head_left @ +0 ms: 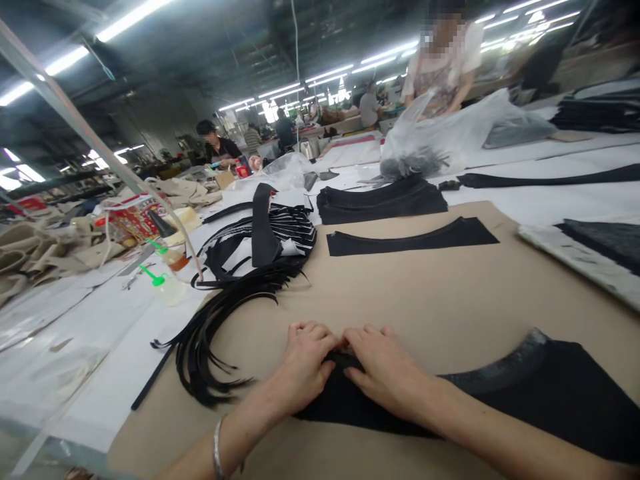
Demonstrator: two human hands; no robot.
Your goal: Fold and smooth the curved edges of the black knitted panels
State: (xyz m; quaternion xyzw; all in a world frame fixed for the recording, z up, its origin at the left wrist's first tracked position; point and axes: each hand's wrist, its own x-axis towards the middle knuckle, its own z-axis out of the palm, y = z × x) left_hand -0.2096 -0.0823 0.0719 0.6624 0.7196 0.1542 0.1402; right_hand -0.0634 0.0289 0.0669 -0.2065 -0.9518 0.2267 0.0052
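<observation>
Right hand (383, 367) on black panel (545, 390), crosswise

Just one head-worn cam, aimed forward and down across the table (115, 390), so the left hand (309, 360) and right hand (383, 365) sit pretty close, with ceiling lights (133, 21) farther off up top.
</observation>
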